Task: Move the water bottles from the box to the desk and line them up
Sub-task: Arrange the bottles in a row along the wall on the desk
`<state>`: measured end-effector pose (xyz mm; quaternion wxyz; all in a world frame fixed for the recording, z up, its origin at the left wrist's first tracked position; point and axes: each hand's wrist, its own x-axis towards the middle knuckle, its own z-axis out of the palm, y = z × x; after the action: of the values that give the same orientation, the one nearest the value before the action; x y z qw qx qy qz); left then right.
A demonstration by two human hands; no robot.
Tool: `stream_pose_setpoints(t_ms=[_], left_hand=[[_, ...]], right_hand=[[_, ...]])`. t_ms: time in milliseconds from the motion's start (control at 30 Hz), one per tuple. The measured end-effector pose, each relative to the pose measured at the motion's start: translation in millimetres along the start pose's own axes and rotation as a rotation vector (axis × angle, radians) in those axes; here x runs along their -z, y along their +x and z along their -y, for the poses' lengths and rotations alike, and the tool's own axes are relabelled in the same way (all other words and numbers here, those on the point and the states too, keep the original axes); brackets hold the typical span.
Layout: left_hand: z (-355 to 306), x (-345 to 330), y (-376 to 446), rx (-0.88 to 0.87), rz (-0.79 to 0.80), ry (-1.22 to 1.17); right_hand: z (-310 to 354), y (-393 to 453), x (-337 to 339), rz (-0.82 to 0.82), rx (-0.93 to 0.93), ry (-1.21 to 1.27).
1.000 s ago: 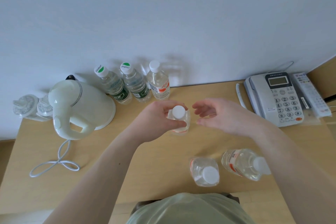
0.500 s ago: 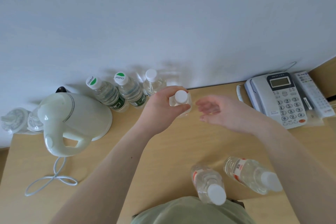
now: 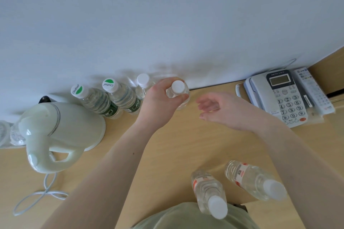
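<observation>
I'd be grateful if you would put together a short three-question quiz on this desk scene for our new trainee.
1. True or false: the left hand grips a white-capped bottle near its top.
2. How many bottles already stand in the row by the wall, left of the held one? A) two B) three C) five
3. Fill in: the two bottles near the desk's front edge have ____ caps.

Key
1. True. The right hand hovers beside it, holding nothing.
2. B: two green-marked caps and one plain white cap.
3. White.
</observation>
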<state>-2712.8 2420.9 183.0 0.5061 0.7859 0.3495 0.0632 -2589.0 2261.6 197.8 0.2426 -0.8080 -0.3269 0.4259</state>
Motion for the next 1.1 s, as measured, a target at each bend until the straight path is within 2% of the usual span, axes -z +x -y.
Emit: stream_pose_setpoints(t_ms=[333, 567, 833, 1100], left_hand=[[-7, -7, 7, 0.009, -0.009, 0.028], [-14, -9, 9, -0.073, -0.092, 0.114], [-17, 0, -3, -0.120, -0.095, 0.151], [-17, 6, -27, -0.082, -0.121, 0.053]], right_hand=[[5, 11, 3, -0.003, 0.010, 0.031], [4, 8, 1, -0.001, 0.008, 0.020], [3, -9, -3, 0.007, 0.022, 0.026], [4, -34, -9, 0.034, 0.026, -0.001]])
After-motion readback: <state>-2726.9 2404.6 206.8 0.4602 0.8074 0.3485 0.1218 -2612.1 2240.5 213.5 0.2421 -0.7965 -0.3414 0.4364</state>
